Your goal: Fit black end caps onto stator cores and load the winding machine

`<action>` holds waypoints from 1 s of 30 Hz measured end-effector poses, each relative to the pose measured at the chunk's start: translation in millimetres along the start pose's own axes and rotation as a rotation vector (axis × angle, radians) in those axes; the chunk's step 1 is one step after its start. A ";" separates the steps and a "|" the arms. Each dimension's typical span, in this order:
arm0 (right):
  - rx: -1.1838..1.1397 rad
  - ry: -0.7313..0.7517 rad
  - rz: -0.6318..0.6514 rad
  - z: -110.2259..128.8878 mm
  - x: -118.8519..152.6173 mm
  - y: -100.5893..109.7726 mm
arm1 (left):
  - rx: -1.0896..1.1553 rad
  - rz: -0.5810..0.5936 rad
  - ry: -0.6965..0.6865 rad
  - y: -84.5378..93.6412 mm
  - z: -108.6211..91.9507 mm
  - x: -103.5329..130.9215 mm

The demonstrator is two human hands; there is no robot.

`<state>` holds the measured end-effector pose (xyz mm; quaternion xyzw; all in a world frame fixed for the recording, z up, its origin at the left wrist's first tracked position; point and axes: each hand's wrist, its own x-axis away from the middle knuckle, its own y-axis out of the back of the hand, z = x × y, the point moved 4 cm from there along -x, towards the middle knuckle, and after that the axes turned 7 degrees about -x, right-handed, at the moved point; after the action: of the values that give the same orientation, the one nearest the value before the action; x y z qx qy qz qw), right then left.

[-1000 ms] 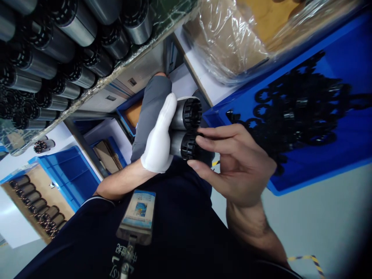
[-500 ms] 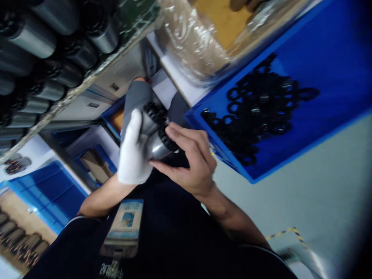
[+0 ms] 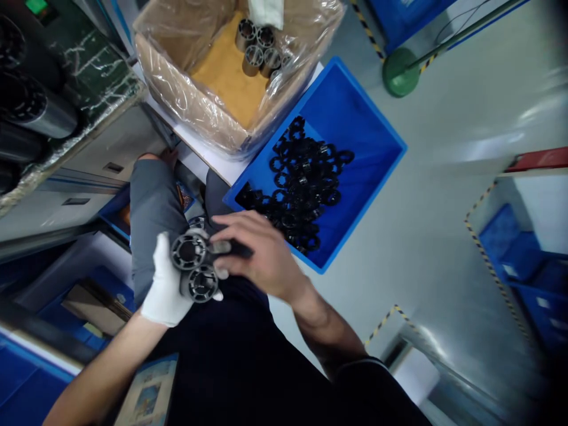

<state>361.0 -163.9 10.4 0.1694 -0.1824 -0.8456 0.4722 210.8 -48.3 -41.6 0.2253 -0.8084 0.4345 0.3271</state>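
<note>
My left hand (image 3: 171, 290), in a white glove, is closed around a cluster of short metal cylinders with slotted black ring ends. One cylinder (image 3: 189, 251) faces up beside a second cylinder (image 3: 203, 283), and part of a third shows behind them. My bare right hand (image 3: 266, 254) is at the cluster's right side, its fingers and thumb apart and slightly blurred. A dark shape and a greyish patch show between its fingers, but I cannot make out what they are. The blue bin (image 3: 364, 195), holding many loose black slotted rings (image 3: 302, 183), is just beyond my right hand.
A plastic-lined cardboard box (image 3: 177, 77) holds several similar cylinders (image 3: 254, 56) and a white cloth (image 3: 268, 12). More large cylinders (image 3: 39, 106) stand on the green-topped bench at left. A green round base (image 3: 400, 72) stands on the floor at upper right.
The camera view has swung right and tilted, bringing more floor and the box into sight. The cylinders now show their ring ends upward, and my right hand's fingers have spread from the ring they pinched.
</note>
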 end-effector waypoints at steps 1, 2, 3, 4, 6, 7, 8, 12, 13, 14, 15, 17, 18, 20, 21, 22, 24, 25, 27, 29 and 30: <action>0.009 -0.061 -0.045 -14.9 -3.0 15.5 | 0.039 -0.026 0.075 0.4 8.9 -2.6; 0.048 -0.153 -0.084 -33.1 -7.0 29.6 | 0.065 -0.058 0.137 0.6 15.7 -4.6; 0.109 -0.265 -0.105 -53.5 -11.8 40.9 | 0.075 -0.087 0.180 0.3 20.0 -6.1; 0.205 -0.401 -0.092 -75.6 -17.0 48.4 | 0.075 -0.110 0.206 -0.3 21.9 -7.3; 0.293 -0.564 -0.020 -115.6 -29.7 52.7 | 0.063 -0.155 0.204 -1.5 19.6 -8.9; 0.302 -0.612 0.031 -132.8 -36.1 50.4 | 0.052 -0.157 0.205 -2.5 17.1 -9.0; 0.286 -0.640 0.083 -147.1 -42.1 46.6 | 0.041 -0.153 0.207 -3.2 14.0 -8.6; 0.116 -0.673 0.283 -174.7 -52.8 31.1 | 0.027 -0.158 0.194 0.4 -0.2 -3.3; 0.053 -0.664 0.323 -175.5 -52.1 28.9 | 0.033 -0.165 0.186 2.8 -3.3 -1.9; -0.010 -0.652 0.353 -175.1 -50.6 27.3 | 0.043 -0.171 0.175 5.4 -5.8 -0.8; -0.071 -0.637 0.372 -174.2 -48.6 26.3 | 0.052 -0.175 0.166 8.0 -7.6 -0.3; -0.175 -0.615 0.375 -173.6 -44.2 25.1 | 0.069 -0.186 0.151 13.3 -8.8 -0.7; -0.214 -0.612 0.354 -174.6 -42.1 25.2 | 0.073 -0.194 0.150 15.6 -8.2 -1.3; -0.269 -0.627 0.273 -179.2 -38.2 27.6 | 0.072 -0.203 0.157 19.1 -5.4 -2.5; -0.289 -0.640 0.220 -182.0 -36.1 30.2 | 0.069 -0.200 0.166 20.2 -3.6 -2.9; -0.307 -0.657 0.163 -184.6 -33.7 33.9 | 0.063 -0.195 0.171 21.2 -2.1 -3.0; -0.341 -0.699 0.047 -188.0 -27.6 43.9 | 0.045 -0.187 0.170 23.8 -0.2 -2.2; -0.361 -0.721 -0.007 -187.9 -24.0 49.5 | 0.034 -0.188 0.160 25.7 0.1 -1.7; -0.409 -0.755 -0.100 -182.2 -16.1 59.6 | 0.008 -0.186 0.116 30.2 -0.5 -0.7; -0.462 -0.759 -0.161 -166.9 -8.4 65.4 | -0.030 -0.171 0.042 33.8 -2.1 -0.5; -0.488 -0.748 -0.181 -155.4 -4.8 65.9 | -0.053 -0.164 -0.003 34.6 -3.0 -0.5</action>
<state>483.3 -215.0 -94.4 -0.2486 -0.1202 -0.9047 0.3244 189.7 -27.7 -59.9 0.2826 -0.7989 0.3845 0.3661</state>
